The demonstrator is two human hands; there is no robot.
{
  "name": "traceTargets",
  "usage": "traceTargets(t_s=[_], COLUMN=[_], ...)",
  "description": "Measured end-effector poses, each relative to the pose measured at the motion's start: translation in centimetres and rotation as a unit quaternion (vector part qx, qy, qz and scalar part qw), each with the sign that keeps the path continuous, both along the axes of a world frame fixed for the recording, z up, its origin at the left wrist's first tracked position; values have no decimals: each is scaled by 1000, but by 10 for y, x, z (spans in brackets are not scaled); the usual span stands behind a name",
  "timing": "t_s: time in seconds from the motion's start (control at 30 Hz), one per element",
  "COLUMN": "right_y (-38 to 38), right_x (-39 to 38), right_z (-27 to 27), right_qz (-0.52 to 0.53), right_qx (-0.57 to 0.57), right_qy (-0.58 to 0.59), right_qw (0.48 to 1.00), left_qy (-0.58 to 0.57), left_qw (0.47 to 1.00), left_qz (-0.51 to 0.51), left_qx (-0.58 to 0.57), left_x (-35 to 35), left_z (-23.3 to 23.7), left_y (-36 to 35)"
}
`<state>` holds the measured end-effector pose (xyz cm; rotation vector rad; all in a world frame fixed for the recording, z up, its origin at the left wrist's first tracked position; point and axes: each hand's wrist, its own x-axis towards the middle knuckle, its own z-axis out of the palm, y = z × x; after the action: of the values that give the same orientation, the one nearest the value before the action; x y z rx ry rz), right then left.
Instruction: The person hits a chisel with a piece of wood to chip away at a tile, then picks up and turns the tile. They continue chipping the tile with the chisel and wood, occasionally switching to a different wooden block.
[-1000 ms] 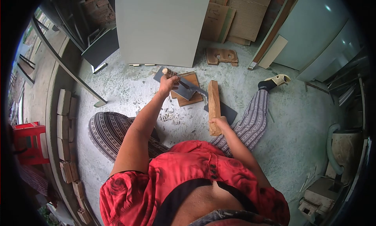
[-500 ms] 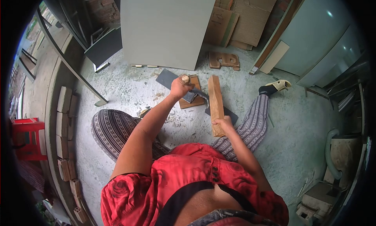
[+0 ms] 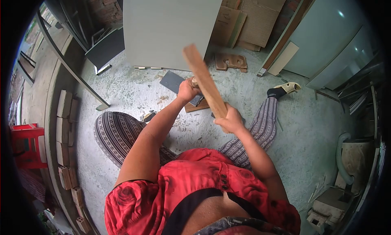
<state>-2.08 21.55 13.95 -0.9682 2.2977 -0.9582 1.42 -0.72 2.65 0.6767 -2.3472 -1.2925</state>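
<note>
Left hand (image 3: 186, 91) wrapped around wooden tool handle (image 3: 195, 83), over dark sheet (image 3: 170, 81) lying on brown board (image 3: 197, 107). Right hand (image 3: 231, 120) clamped on lower end of wooden block (image 3: 206, 83), block slanting across handle; contact between them can't be told. Hands apart.

The wooden block (image 3: 204, 81), blurred beyond the right fingers (image 3: 221, 121), hid part of the left fingers (image 3: 193, 90), which covered most of the handle (image 3: 195, 81). Beneath the left fingers, the dark slab (image 3: 171, 80) and brown board (image 3: 197, 106) lay partly covered. The scattered chips (image 3: 179, 122), nearer the body than those fingers, were too small to tell apart, and the pale panel (image 3: 169, 27) beyond was cut off by the upper edge.
</note>
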Motion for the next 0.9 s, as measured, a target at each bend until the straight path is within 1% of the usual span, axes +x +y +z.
traceTargets(t_s=[0.03, 0.07, 0.1, 0.13, 0.2, 0.23, 0.27, 0.3, 0.33, 0.43, 0.47, 0.53, 0.57, 0.6, 0.63, 0.67, 0.7, 0.77, 0.8, 0.87, 0.9], right_y=[5, 5, 4, 7, 3, -4, -7, -11, -13, -10, -8, -2, -1, 7, 13, 12, 8, 12, 9, 3, 2], right_x=[-1, 1, -2, -1, -2, 5, 9, 12, 14, 13, 11, 1, 0, -11, -15, -16, -21, -14, -13, -9, -8], right_z=[-11, -14, -16, -19, 16, 45, 70, 93, 106, 120, 106, 43, 20, -8, -18, -17, -15, -6, 11, 55, 70], right_qz=[-1, 3, 12, 12, 11, 0, 1, -14, -29, -41, -40, -67, -46, -3, 0, 5, 12, -49, -48, -54, -49], right_qx=[0, 14, 29, 31, -91, -174, -172, -241, -309, -285, -284, -214, -199, -37, -16, 4, 3, -99, -99, -201, -227], right_qy=[0, -46, -90, -95, -218, -196, -198, -199, -198, -194, -193, -158, -15, 0, -126, -249, -247, -307, -307, -235, -214], right_qw=[1000, 999, 995, 995, 972, 965, 965, 950, 930, 938, 938, 962, 979, 999, 992, 969, 969, 945, 945, 949, 949], left_qy=[-10, -21, -20, -4, 15, -13, -42, -75, -76, -82, -81, -78, -54, -31, -32, -41, -47, -64, -69, -74, -78], left_qw=[999, 997, 997, 997, 996, 996, 995, 995, 995, 995, 995, 995, 994, 992, 992, 992, 993, 992, 993, 993, 992], left_qz=[6, 13, 18, 12, 5, -2, -9, -11, -9, -20, -19, -17, -24, -33, -34, -38, -34, -27, -21, -25, -28], left_qx=[34, 68, 67, 76, 86, 88, 88, 60, 60, 53, 59, 67, 91, 114, 114, 109, 105, 102, 97, 94, 90], left_x=[2, 4, 2, 4, 1, 0, 0, 0, 0, -4, -5, -7, -8, -9, -9, -10, -12, -9, -12, -13, -13], left_z=[0, 0, -2, -7, -11, -10, -8, 0, 4, 10, 10, 8, 4, 0, -6, -8, -10, -11, -7, -7, -7], left_y=[-1, -3, -7, -8, -10, -10, -11, -10, -9, -8, -8, -8, -9, -9, -9, -11, -16, -15, -16, -16, -15])
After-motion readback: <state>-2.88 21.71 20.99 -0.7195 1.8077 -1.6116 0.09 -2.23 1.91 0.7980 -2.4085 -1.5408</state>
